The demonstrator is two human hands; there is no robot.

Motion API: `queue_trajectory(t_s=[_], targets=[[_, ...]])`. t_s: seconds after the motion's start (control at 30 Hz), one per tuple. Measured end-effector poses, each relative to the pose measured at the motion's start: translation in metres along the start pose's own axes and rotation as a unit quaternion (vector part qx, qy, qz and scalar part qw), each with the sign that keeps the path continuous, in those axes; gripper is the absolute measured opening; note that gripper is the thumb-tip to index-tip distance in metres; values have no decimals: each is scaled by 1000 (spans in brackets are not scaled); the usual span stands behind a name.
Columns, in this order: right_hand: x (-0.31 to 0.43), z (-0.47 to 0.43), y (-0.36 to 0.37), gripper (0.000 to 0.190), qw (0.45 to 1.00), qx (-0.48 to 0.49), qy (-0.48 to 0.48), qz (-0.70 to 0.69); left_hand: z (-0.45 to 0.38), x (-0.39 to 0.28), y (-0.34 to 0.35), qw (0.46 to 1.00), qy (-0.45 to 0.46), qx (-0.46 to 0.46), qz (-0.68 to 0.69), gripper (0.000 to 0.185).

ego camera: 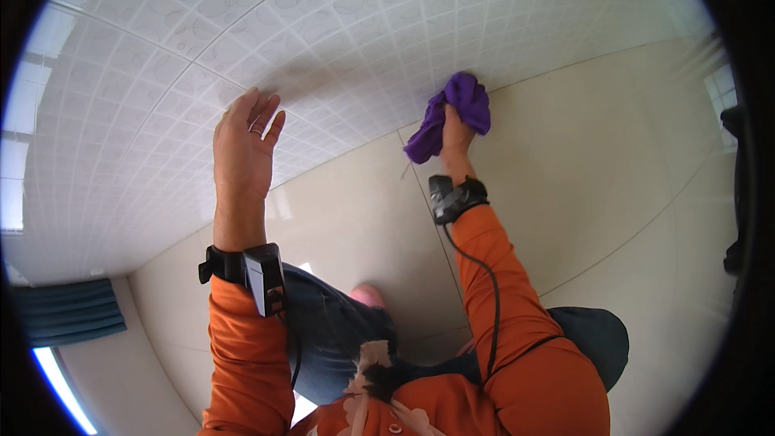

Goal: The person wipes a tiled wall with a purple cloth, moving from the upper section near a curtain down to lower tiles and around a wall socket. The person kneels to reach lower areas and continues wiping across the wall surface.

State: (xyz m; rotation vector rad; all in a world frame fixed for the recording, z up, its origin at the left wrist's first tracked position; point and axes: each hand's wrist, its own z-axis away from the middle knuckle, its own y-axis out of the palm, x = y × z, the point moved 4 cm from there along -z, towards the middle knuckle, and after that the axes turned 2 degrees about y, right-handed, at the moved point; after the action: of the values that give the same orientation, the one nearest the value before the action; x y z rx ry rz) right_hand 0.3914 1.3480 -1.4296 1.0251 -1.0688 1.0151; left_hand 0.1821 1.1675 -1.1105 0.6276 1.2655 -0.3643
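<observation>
A bunched purple cloth [466,100] is in my right hand [457,136], pressed low against the white tiled wall [375,24] near where it meets the floor. Part of the cloth hangs down to the left, and it hides most of my fingers. Farther left, my left hand [245,142] is raised beside the wall with nothing in it. Its fingers are slightly bent and apart, and a ring sits on one of them. Whether the fingertips touch the tiles cannot be told.
Cream floor tiles [575,151] stretch below the wall. My bent knees in jeans [333,321] and a pink shoe [367,295] are beneath me. Each wrist carries a strapped black device [266,278] with a cable. A teal curtain [69,312] hangs at the far left; dark objects [734,194] stand at the right rim.
</observation>
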Motion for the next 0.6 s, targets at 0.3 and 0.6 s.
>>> queue_trajectory(t_s=[0.3,0.6], targets=[[-31,90,74,39,987,137,67,43,-4,-3,5,998,41,-3,-42,22],[-32,186,94,48,919,326,51,214,-3,-2,-3,998,52,-28,-32,17]])
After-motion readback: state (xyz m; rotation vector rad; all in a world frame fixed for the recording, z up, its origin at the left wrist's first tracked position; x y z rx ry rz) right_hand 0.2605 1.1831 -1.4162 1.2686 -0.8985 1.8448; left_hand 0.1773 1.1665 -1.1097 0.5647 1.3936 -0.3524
